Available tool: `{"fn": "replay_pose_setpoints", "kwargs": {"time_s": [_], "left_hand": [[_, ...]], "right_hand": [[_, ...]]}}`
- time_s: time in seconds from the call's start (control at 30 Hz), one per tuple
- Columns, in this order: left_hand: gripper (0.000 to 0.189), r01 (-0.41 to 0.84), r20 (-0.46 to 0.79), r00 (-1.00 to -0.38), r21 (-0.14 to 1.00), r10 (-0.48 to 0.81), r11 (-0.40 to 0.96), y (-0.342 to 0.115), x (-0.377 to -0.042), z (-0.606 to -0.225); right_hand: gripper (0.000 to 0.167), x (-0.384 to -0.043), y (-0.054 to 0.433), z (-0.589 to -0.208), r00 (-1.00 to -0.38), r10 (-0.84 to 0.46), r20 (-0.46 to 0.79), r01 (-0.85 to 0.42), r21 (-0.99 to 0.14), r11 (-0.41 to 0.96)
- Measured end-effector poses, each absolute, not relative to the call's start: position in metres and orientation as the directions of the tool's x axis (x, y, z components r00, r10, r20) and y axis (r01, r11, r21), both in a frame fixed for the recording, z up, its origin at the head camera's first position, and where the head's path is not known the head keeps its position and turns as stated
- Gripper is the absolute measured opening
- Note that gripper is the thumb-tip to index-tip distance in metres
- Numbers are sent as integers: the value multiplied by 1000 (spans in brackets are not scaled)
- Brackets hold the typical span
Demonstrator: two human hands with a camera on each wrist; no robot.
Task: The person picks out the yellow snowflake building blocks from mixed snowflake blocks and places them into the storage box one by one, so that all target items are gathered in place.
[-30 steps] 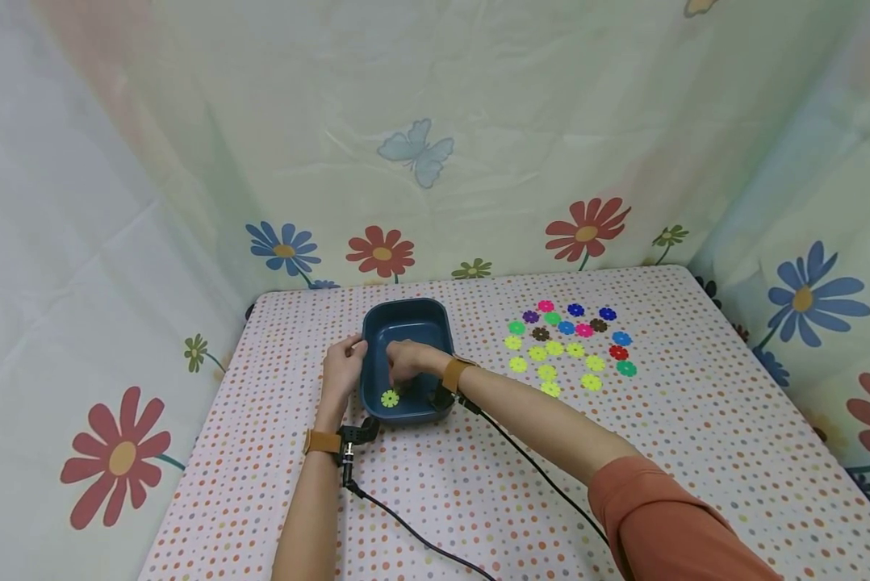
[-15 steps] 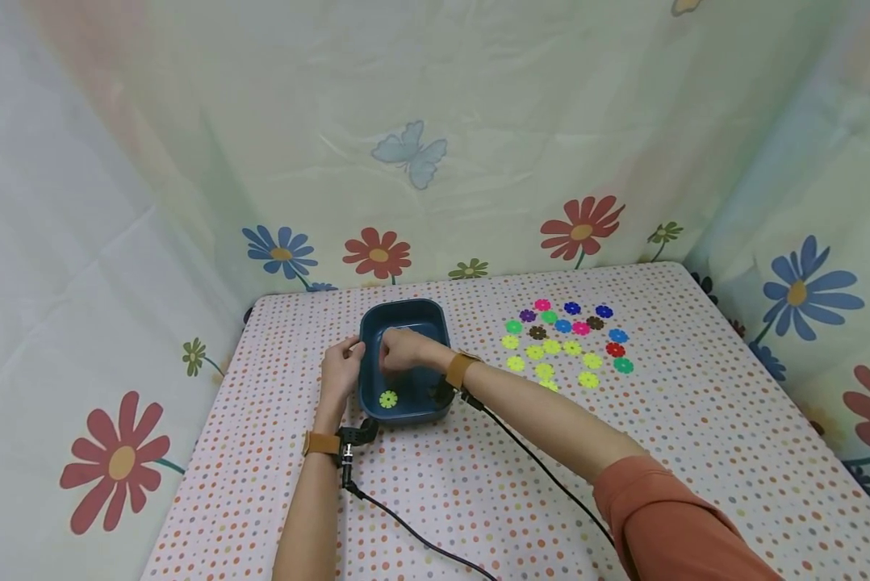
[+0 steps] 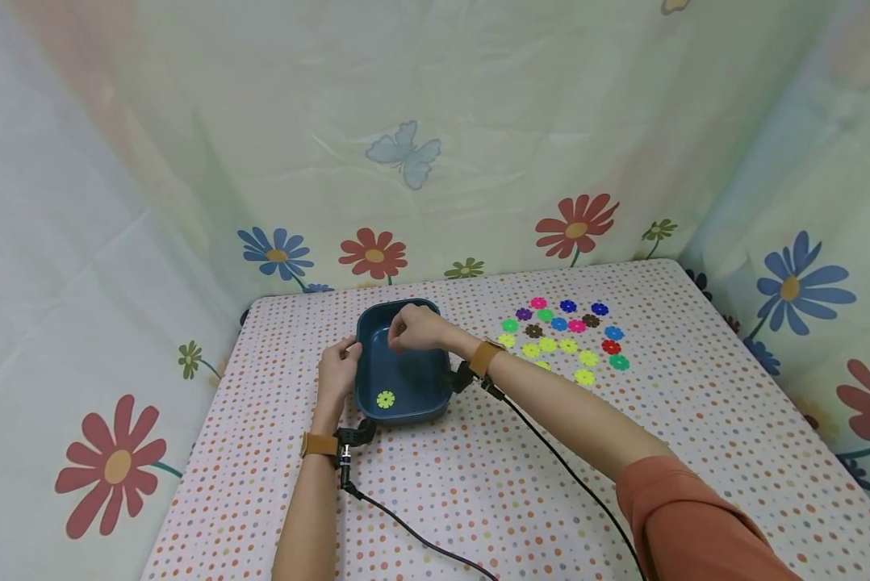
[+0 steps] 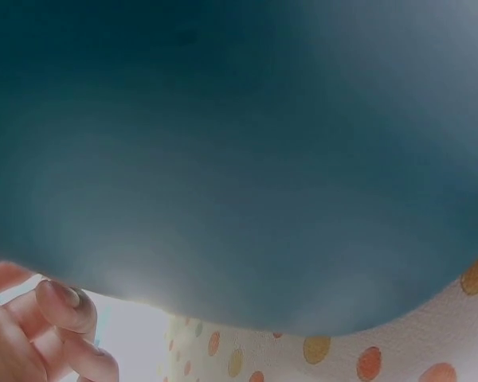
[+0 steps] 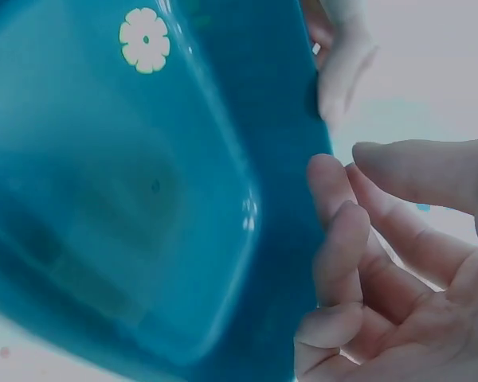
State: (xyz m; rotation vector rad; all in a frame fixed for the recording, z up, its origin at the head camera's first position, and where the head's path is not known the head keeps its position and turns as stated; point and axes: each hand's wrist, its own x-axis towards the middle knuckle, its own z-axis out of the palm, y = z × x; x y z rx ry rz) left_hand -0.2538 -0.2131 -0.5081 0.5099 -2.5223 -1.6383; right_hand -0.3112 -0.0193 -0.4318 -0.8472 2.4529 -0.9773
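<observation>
A dark blue box (image 3: pixel 399 419) with rounded corners stands on the table. One yellow-green flower-shaped piece (image 3: pixel 386 399) lies flat on its floor, near the front left corner; the right wrist view shows this flower-shaped piece (image 5: pixel 145 40) too. My left hand (image 3: pixel 337 369) is at the box's left side, its loosely bent fingers touching the outside by the rim. Over the far part of the box hovers my right hand (image 3: pixel 419 328). In the right wrist view the fingers of my right hand (image 5: pixel 398 270) bend loosely, thumb slightly apart from the forefinger, with nothing between them.
Several yellow-green flower pieces (image 3: pixel 568 346) lie scattered on the table right of the box. Behind them are pink, blue, green, purple, brown and red ones, including a red piece (image 3: pixel 611 347). Cables (image 3: pixel 420 545) trail from both wrist cameras across the dotted cloth (image 3: pixel 544 484).
My right hand has risen from beside the flower-shaped piece and moved toward the box's far right side. The piece stays on the box floor. My left hand keeps its place.
</observation>
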Motion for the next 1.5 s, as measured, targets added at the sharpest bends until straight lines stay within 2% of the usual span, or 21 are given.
{"fn": "replay_pose_setpoints", "kwargs": {"time_s": [0.33,0.63,1.03,1.3,1.5], "left_hand": [[42,-205,-81,-944,905,-321,373,-213,-255,-510],[43,-221,-101,-942,905,-321,363,-212,-253,-509],[45,-194,-89,-950,919,-300,343,-215,-248,-510],[45,-189,-83,-951,919,-299,347,-215,-249,-511],[45,-175,-69,-954,919,-292,354,-214,-248,-509]], "right_hand": [[13,-324,23,-425,-834,-548,-72,-296,-778,554],[19,-335,89,-426,-910,-407,-79,-200,-775,599],[30,-344,188,-434,-968,-223,-111,-65,-752,655],[35,-341,234,-446,-985,-114,-130,9,-698,716],[34,-335,257,-458,-986,-81,-144,37,-671,740]]}}
